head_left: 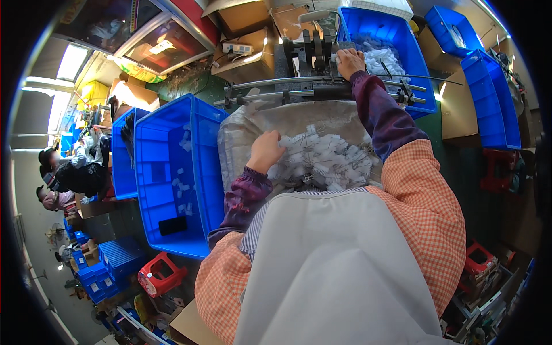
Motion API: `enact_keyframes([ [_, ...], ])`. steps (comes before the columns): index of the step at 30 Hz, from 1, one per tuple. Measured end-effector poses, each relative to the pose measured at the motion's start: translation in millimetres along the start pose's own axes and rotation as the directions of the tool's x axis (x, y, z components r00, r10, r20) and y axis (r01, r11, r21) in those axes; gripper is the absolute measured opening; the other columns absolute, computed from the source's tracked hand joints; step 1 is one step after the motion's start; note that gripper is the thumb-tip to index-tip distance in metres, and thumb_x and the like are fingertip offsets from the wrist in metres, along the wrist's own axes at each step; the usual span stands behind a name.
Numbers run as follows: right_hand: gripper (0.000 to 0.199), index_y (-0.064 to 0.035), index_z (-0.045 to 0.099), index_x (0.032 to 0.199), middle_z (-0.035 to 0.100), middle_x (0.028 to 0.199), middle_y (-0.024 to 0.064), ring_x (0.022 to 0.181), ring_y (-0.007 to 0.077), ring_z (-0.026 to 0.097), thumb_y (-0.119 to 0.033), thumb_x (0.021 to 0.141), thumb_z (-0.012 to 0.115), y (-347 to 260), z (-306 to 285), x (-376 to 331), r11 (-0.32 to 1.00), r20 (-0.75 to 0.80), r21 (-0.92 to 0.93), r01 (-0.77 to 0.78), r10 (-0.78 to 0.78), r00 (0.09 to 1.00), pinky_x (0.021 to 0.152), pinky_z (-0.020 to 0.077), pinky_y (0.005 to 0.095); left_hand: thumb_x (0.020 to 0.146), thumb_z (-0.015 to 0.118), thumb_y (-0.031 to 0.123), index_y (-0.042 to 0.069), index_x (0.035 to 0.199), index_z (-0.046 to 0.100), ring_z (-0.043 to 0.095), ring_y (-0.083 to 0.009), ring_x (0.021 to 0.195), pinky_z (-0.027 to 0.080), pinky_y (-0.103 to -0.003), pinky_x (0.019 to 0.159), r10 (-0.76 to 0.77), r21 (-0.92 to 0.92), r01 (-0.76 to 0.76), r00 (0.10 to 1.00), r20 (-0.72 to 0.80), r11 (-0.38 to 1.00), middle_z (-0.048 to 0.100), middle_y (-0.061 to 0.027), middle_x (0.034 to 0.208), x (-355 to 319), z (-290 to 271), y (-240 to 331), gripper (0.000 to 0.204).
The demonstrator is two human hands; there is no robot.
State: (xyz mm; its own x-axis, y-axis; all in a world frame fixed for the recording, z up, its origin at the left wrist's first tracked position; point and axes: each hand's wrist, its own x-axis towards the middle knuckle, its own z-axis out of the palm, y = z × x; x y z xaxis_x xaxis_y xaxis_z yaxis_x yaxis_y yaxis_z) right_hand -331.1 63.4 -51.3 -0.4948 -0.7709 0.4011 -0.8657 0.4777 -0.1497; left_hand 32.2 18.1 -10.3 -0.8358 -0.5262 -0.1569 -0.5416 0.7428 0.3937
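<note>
Head view: I cannot tell whether my left grip (266, 151) or right grip (349, 62) holds anything; the white pieces (326, 160) look light, stiff, best side-pinched.

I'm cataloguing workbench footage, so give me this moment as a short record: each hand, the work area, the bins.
left hand: left hand at the left edge of the white pieces; any grip unclear
right hand: right hand at the right side of the dark machine; its fingertips are hard to make out
work area: white pieces heaped on a pale sheet in front of the machine
left bin: blue bin, a few white pieces and a dark flat rectangle inside
far bin: blue tub, many white pieces inside
</note>
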Motion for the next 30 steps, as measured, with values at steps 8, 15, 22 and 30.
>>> enact_keyframes([
  [8,0.012,-0.0132,0.058,0.085,0.061,0.094,0.004,0.099,0.0219,0.05,-0.016,0.076,0.051,0,1,-1,0.999,-0.036,0.015,0.029,-0.028,0.999,0.085,0.0311,0.0389,0.064,0.069,0.021,0.002,0.09,0.054,0.057,-0.0344,0.078,0.044,-0.041,0.068,0.009,-0.059,-0.008,1.0,0.013,0.998,0.059,-0.0174,0.078,-1,7,-10,0.036],
  [15,0.012,-0.0135,0.058,0.086,0.06,0.092,0.0025,0.098,0.0209,0.05,-0.015,0.075,0.053,-3,-1,2,0.998,0.012,-0.002,0.056,-0.056,0.998,0.084,0.0309,0.0377,0.063,0.069,0.019,0.001,0.09,0.053,0.057,-0.034,0.077,0.044,-0.041,0.068,0.033,-0.082,-0.035,0.999,-0.017,0.996,0.059,-0.0177,0.077,-2,8,-10,0.035],
  [22,0.015,-0.0136,0.058,0.088,0.06,0.093,0.0017,0.099,0.0204,0.049,-0.014,0.074,0.053,-4,-1,-1,0.999,-0.02,-0.051,-0.008,0.007,1.0,0.085,0.0312,0.0374,0.065,0.067,0.019,0.002,0.09,0.053,0.055,-0.035,0.085,0.044,-0.041,0.073,-0.017,-0.081,0.023,0.998,0.068,0.996,0.058,-0.0185,0.085,-3,1,-5,0.034],
  [30,0.018,-0.0142,0.058,0.09,0.059,0.094,0.001,0.1,0.0197,0.05,-0.012,0.072,0.055,1,2,-1,1.0,-0.03,0.007,0.02,-0.02,0.999,0.085,0.0311,0.037,0.064,0.068,0.021,0.002,0.088,0.054,0.056,-0.0328,0.077,0.044,-0.04,0.067,0.021,-0.06,-0.02,1.0,0.013,0.998,0.058,-0.0165,0.078,-2,7,-10,0.034],
])
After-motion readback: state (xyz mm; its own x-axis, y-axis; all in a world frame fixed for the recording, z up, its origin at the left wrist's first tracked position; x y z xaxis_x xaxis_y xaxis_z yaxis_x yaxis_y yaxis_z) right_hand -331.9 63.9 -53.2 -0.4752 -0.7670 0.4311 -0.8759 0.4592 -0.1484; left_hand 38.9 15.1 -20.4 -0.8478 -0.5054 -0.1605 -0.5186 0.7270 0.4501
